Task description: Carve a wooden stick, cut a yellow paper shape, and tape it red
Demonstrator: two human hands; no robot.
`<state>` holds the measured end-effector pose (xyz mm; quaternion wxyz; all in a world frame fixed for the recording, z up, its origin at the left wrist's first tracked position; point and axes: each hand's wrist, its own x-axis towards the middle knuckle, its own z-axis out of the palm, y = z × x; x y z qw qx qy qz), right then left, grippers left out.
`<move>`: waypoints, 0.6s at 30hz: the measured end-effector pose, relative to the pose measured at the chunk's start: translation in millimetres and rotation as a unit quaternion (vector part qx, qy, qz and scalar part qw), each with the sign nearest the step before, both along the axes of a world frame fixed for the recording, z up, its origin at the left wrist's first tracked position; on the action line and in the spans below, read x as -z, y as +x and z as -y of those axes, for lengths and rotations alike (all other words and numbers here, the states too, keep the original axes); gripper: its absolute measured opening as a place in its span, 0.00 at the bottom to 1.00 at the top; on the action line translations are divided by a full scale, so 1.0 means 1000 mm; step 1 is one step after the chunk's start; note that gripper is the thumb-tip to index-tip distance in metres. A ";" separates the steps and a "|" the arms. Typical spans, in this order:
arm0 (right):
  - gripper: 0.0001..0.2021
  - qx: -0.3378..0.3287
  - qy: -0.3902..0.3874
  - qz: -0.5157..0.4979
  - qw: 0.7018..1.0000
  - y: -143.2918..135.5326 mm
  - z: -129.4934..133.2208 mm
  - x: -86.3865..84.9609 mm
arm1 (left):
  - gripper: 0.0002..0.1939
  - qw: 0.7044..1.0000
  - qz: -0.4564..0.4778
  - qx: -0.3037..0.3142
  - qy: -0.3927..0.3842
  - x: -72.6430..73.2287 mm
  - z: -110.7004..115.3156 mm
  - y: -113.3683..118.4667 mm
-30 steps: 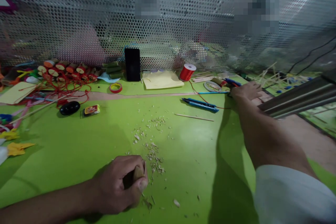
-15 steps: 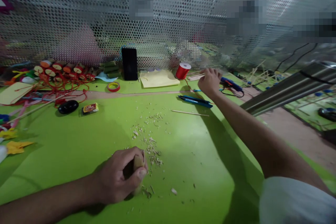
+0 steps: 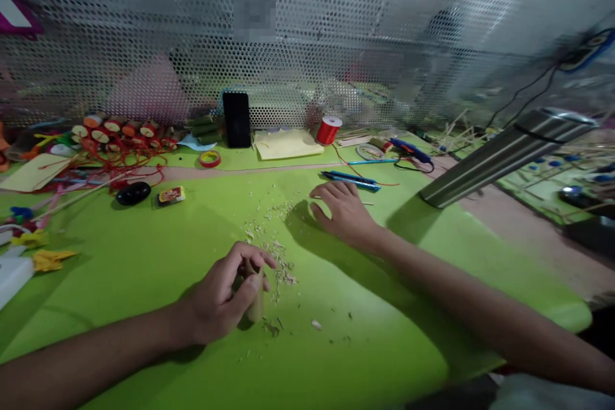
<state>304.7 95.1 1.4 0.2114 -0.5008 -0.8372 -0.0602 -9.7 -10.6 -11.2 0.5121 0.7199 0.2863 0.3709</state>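
Fingers of the left hand (image 3: 214, 301) curl loosely round an upright wooden tube (image 3: 257, 309), which that slack hold could let tip if bumped. From the tube, shavings (image 3: 283, 269) lie at one o'clock and the right hand (image 3: 346, 213) arches at two; whether it pinches the thin stick (image 3: 368, 204) I cannot tell, but careless knuckles could nudge the blue cutter-like tool (image 3: 356, 180) beyond.

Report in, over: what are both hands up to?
Left hand: holding light-brown wooden cylinder. Right hand: over thin, pale wooden stick, contact unclear. Pale wood shavings scattered on green tabletop between hands.
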 end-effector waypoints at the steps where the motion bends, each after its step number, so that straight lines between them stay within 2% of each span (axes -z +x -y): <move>1: 0.14 0.001 -0.001 -0.005 1.000 -0.002 0.005 0.004 | 0.05 1.000 0.004 0.002 0.005 0.001 0.000 0.000; 8: 0.17 0.020 -0.015 -0.031 0.999 0.010 -0.006 0.023 | 0.03 1.000 -0.017 0.013 0.011 0.001 0.001 -0.002; 18: 0.13 0.027 -0.038 -0.018 0.999 0.009 -0.005 0.029 | 0.05 0.996 -0.011 0.023 0.081 0.000 -0.001 -0.001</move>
